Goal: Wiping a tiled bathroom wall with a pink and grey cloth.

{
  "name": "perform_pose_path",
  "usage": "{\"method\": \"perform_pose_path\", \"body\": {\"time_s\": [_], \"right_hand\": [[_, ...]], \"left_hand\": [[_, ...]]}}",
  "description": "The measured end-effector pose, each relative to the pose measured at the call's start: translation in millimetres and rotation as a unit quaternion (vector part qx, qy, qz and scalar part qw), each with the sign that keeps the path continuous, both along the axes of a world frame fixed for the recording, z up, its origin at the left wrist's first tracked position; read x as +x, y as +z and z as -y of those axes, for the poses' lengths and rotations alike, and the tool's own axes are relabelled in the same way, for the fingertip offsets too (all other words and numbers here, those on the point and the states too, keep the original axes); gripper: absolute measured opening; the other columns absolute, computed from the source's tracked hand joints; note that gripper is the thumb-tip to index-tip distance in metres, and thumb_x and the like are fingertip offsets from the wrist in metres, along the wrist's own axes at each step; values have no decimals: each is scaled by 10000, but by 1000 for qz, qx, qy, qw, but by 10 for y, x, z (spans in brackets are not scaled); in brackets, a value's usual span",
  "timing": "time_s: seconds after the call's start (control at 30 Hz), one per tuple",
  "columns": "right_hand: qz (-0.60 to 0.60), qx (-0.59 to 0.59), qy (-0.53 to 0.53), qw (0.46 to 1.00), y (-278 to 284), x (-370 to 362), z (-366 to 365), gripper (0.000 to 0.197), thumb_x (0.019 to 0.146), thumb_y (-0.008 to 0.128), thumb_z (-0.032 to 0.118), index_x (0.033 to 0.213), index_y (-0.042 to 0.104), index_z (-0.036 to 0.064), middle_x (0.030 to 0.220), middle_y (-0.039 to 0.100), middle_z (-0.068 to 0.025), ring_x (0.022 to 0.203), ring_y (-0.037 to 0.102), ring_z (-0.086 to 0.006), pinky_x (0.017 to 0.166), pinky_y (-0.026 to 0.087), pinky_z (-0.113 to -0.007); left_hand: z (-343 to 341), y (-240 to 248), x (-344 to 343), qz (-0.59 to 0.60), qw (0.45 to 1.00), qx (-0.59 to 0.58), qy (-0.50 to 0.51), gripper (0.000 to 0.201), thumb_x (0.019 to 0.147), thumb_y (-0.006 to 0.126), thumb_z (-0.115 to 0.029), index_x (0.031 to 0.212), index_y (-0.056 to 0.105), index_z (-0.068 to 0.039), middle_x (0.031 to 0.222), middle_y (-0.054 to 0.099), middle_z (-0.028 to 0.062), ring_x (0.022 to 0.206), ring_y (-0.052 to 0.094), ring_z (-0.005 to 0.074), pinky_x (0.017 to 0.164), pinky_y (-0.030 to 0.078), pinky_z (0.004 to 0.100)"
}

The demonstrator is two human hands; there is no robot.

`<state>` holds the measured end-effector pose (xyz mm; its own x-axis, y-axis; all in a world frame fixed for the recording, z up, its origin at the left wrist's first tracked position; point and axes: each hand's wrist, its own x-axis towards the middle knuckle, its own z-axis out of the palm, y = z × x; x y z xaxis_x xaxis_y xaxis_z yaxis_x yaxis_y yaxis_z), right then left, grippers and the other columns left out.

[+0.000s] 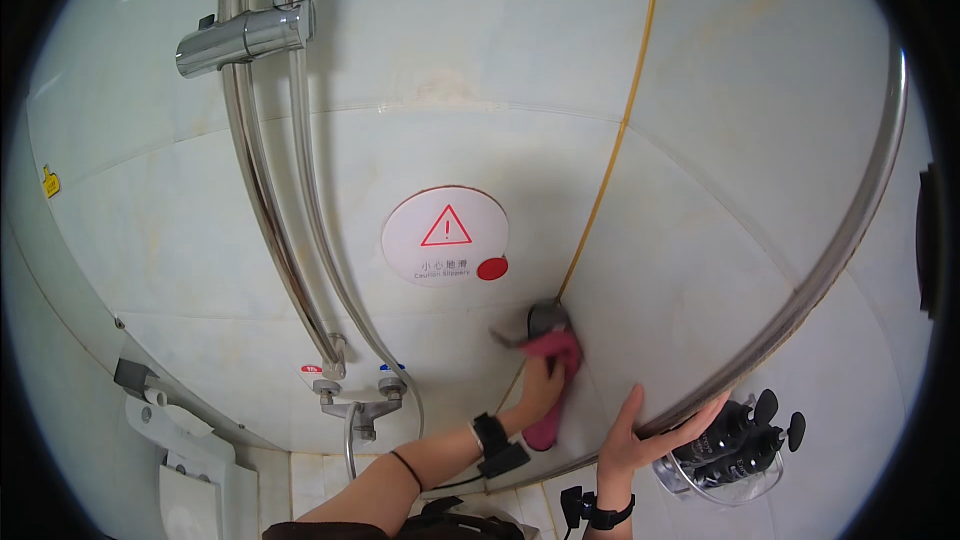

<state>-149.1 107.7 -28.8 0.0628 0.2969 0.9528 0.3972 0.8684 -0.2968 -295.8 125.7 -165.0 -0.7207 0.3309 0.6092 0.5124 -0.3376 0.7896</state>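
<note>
My left hand (pixel 541 392) is closed on a pink cloth (pixel 541 428), low in the corner where two pale wall panels meet. Part of the cloth hangs below my fingers. A dark grey, rounded thing (pixel 546 318) sits just above the cloth, blurred; I cannot tell what it is or whether I hold it too. My right hand (pixel 637 446) clasps the metal-trimmed edge (pixel 745 365) of the right-hand panel, thumb on the near face and fingers over the rim. Both wrists wear black straps with small boxes.
A shower rail (pixel 240 120) and hose (pixel 310 170) run down to a mixer tap (pixel 365 408) on the left. A round warning sign (pixel 445 236) is on the wall. Dark pump bottles (pixel 730 445) stand in a wire rack (pixel 690 485) beyond the panel edge. A toilet (pixel 195 470) is lower left.
</note>
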Motion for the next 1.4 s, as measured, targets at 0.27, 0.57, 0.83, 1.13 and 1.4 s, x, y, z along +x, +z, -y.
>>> {"method": "perform_pose_path", "body": {"time_s": [0.27, 0.57, 0.83, 1.13, 1.4], "right_hand": [[-13, -9, -6, 1000, -23, 17, 21, 873, 840, 704, 8, 1511, 145, -4, 1565, 178, -246, 1437, 217, -425, 1142, 223, -550], [-16, -8, 11, 1000, 4, -16, 34, 870, 842, 701, 7, 1510, 144, -7, 1569, 165, -242, 1441, 211, -422, 1146, 219, -543], [-10, -16, 2, 1000, -25, -2, 28, 883, 842, 706, 25, 1514, 133, 19, 1557, 150, -262, 1435, 197, -447, 1132, 210, -573], [-3, -23, -13, 1000, 9, -2, 48, 862, 847, 697, 15, 1508, 144, 3, 1563, 171, -250, 1439, 212, -426, 1142, 211, -551], [-4, -6, 8, 1000, 12, -38, 20, 862, 846, 701, 12, 1505, 146, 0, 1561, 168, -248, 1437, 214, -425, 1138, 221, -550]], "left_hand": [[570, -16, 564, 89, 972, -89, -199, 214, 879, 526, -15, 1066, 630, -18, 1034, 655, 129, 956, 628, 274, 840, 489, 380], [380, 42, 465, -48, 986, -67, -142, 358, 849, 605, -49, 1207, 617, -56, 1131, 632, 192, 1063, 590, 373, 993, 437, 442], [605, -320, 533, 141, 970, -124, -155, 202, 871, 553, 16, 1048, 644, -16, 901, 660, 122, 819, 640, 202, 731, 499, 317], [266, 606, 419, -11, 994, 0, -109, 198, 903, 568, -54, 1090, 625, -21, 1036, 653, 145, 930, 634, 255, 802, 494, 356], [248, -641, 205, 93, 994, -47, 19, 205, 869, 593, -59, 1064, 618, -1, 972, 667, 196, 912, 650, 336, 805, 489, 395]]}}
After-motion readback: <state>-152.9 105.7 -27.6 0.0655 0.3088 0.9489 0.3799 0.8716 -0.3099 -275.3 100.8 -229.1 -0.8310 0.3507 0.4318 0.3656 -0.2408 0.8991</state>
